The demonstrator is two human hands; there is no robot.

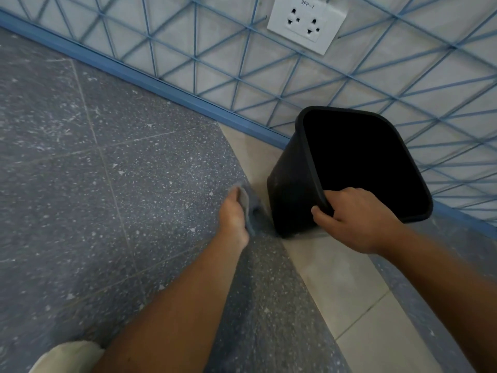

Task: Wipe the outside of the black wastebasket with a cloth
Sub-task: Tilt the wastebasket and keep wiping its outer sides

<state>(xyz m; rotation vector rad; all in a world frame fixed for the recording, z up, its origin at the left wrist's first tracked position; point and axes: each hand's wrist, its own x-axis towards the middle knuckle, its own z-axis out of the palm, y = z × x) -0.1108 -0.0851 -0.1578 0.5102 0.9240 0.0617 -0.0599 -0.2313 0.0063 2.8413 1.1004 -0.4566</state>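
- Pale fabric (pixel 67 355) (perhaps a trouser knee) is seen at the lower left of the frame.
- At centre, a grey-blue cloth (pixel 251 208) is gripped by the curled fingers of the left hand (pixel 233 215), just beside the basket's left wall; contact cannot be told.
- Right of centre, the black wastebasket (pixel 293 184) is held tilted on the floor (pixel 107 157), its near rim pinched by the right hand (pixel 355 219), thumb outside, fingers inside.
- A white socket (pixel 306 22) is mounted on the blue-latticed wall (pixel 215 57) at the top.
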